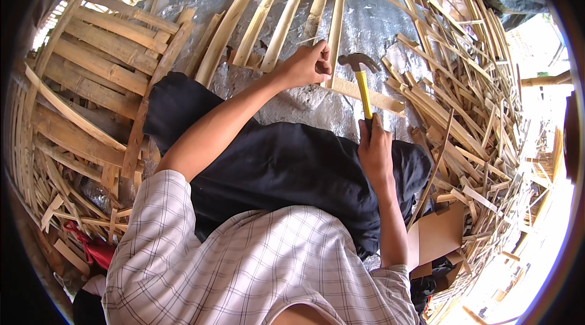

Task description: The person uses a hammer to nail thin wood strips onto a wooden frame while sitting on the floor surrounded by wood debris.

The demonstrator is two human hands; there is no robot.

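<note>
Head view, looking down: a person in a pale checked shirt and dark trousers sits among split bamboo. The right hand is clenched around the yellow handle of a claw hammer — its dark steel head raised just above a flat bamboo slat that lies crosswise on a grey silvery sheet. The left hand reaches forward, fingers pinched together on the near end of a narrow upright bamboo strip, just beside the hammer head; whether a nail sits between the fingertips is too small to tell. Several half-round bamboo lengths lie side by side on the sheet, fanning away from the person, their near ends resting on the crosswise slat. A woven bamboo panel stands at the left — loose offcuts heap up on the right. A piece of brown cardboard lies beside the right elbow, and something red shows at lower left.
</note>
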